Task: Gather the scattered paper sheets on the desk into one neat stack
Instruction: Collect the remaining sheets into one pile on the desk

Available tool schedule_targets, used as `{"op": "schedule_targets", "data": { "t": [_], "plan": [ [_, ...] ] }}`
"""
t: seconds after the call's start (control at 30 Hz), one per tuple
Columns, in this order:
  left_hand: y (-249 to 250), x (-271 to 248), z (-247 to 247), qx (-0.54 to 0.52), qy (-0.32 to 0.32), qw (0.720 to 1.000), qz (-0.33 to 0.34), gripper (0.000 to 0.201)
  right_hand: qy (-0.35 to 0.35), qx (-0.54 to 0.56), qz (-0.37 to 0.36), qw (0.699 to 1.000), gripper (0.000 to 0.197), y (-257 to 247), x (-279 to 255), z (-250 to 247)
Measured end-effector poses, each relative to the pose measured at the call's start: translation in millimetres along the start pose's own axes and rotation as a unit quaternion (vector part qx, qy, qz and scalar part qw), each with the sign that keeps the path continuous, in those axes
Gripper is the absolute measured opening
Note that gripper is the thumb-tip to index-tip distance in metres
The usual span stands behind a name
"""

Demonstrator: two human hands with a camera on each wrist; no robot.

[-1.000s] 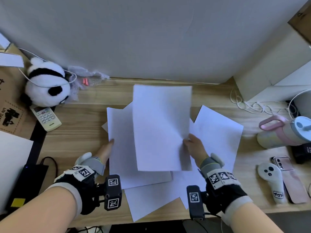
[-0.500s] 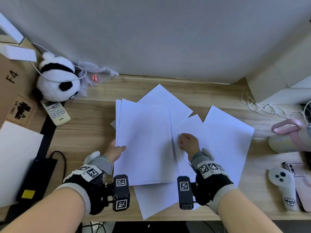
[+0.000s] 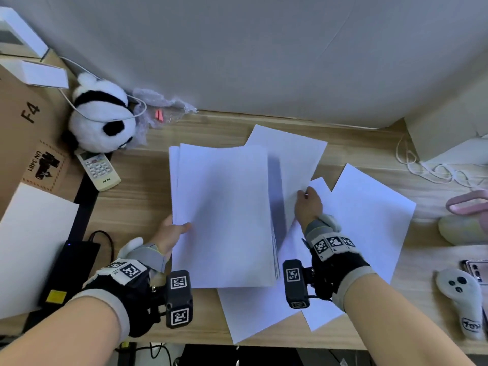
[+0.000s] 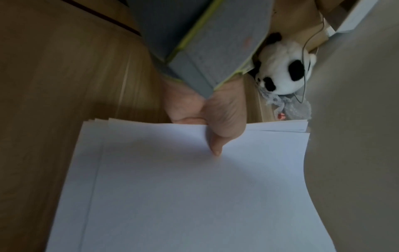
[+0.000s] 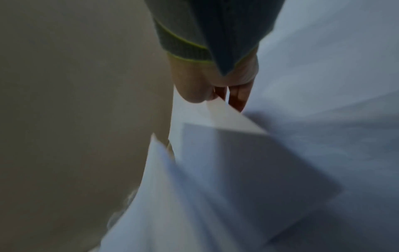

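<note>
The wooden desk (image 3: 148,196) carries a gathered stack of white sheets (image 3: 224,215) at its middle, with about 4 loose sheets (image 3: 369,220) fanned out to its right and below it. The left hand (image 3: 171,233) pinches the stack's left edge, thumb on top. The right hand (image 3: 307,206) seems to pinch 1 sheet's edge (image 5: 228,117); the wrist view is blurred.
</note>
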State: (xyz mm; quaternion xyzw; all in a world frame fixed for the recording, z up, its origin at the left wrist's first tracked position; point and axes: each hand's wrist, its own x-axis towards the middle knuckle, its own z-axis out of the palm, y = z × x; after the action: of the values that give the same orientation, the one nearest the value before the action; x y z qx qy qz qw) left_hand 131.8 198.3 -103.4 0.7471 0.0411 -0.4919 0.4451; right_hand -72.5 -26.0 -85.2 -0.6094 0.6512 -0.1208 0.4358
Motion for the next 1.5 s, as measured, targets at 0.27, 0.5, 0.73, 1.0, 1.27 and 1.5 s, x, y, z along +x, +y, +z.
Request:
{"op": "schedule_targets", "data": {
  "t": [0.27,0.5,0.73,1.0,1.27,1.5],
  "plan": [
    [12,9,-10,-0.016,0.032,0.999,0.013,0.051,-0.095,-0.027,0.031,0.995,0.033,28,4,-51],
    [-18,5,-2,0.036,-0.026,0.998,-0.048,0.055,-0.168,-0.109,0.032,0.979,0.035,33,-36,-32],
    [-18,-3,14,0.037,-0.032,0.997,-0.062,0.055,-0.196,-0.055,0.082,0.976,0.022,35,-52,-9],
    [-13,-5,11,0.041,-0.035,0.996,-0.064,0.053,-0.086,-0.066,0.061,0.992,0.054,35,-41,-52],
    [1,-14,28,0.049,-0.067,0.993,-0.08,0.046,0.111,0.144,-0.049,0.982,0.022,-7,-24,-131],
    [13,-27,34,0.022,-0.076,0.993,-0.088,0.044,-0.112,0.443,-0.068,0.887,0.037,-47,-29,-124]
  ]
}}
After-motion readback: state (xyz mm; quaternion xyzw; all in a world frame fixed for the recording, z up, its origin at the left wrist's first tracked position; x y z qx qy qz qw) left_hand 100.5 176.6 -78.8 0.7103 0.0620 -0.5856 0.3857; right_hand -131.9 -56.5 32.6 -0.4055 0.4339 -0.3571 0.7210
